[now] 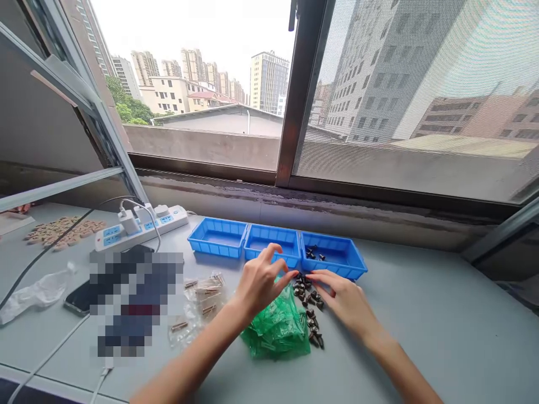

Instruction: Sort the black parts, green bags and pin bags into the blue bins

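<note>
My left hand [261, 280] is above the green plastic bags [278, 328], its thumb stretched towards a pile of dark screws [302, 287] and its other fingers bent and apart from the thumb. From the other side, my right hand [347, 303] reaches in with its fingers stretched out, the tips touching the pile's upper edge. I see no screw held clear of the table by either hand. More dark screws trail towards me beside the bags. Just behind stands the right blue bin [343, 255], with several dark screws in its left part.
A middle blue bin [273, 231] and a left blue bin [218, 238] join the row. Small clear bags of screws [206, 294] lie left of my left hand. Further left are a phone [80, 294], a power strip [170, 219], cables and wooden pieces [63, 231]. A window frame [290, 140] rises behind.
</note>
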Motion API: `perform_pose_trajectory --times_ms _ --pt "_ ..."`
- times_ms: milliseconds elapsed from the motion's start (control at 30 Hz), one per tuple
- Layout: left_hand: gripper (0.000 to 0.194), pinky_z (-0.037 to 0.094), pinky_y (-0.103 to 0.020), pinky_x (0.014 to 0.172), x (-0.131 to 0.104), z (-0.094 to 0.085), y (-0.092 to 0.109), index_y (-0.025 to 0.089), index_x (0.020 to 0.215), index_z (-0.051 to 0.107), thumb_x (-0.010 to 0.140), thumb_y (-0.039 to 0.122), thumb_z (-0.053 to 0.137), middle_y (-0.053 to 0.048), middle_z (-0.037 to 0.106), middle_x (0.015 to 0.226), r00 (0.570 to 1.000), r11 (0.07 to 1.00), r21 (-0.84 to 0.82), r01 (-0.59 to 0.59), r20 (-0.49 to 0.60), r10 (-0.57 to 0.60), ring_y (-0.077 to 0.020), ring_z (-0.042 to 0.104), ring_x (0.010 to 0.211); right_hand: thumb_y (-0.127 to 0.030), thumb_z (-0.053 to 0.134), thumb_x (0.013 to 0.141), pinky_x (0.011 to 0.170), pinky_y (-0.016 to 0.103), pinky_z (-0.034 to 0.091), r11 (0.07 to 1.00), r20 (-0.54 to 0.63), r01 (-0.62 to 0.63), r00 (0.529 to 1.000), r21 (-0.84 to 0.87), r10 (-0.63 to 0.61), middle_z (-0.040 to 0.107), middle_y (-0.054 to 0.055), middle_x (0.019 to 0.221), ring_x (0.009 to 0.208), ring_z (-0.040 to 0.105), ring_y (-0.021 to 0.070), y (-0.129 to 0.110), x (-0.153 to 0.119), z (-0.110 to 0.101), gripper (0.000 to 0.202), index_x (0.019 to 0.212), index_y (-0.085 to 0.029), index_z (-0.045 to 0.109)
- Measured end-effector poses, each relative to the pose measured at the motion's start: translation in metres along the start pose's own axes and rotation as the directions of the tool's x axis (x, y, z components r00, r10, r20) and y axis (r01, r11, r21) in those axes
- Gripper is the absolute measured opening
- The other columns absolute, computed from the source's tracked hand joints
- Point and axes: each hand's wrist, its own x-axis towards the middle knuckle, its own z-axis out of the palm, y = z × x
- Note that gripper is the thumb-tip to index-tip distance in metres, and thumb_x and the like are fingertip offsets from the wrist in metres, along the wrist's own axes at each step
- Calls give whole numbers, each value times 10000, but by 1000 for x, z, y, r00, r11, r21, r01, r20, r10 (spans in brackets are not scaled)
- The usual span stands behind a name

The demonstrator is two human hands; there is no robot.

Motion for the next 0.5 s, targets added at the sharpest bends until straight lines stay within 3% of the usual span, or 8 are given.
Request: perform_pose_trajectory --times_ms 233,400,500 --pt "246 502 -235 525 -2 3 2 171 749 616 901 355 555 -49 591 996 999 999 -18 -37 -10 36 -110 593 623 -266 453 866 583 276 517 1000 18 -10 1000 -30 10 729 -37 1050 574 648 160 2 1 1 301 990 -329 720" --pt "89 479 -214 507 -2 3 3 186 837 619 897 220 563 -35 600 990 999 999 5 -45 -29 45 -110 602 628 -247 432 864 583 276 513 1000 27 6 1000 -27 -5 704 -30 1114 540 639 143 4 2 4 330 1014 -332 714" --pt "96 465 -204 494 -1 4 2 189 837 619 900 181 548 -32 603 996 999 999 16 -42 -33 42 -108 603 629 -229 423 856 592 279 510 1000 34 6 999 -20 -5 706 -33 1108 546 636 145 5 2 4 349 1025 -335 709"
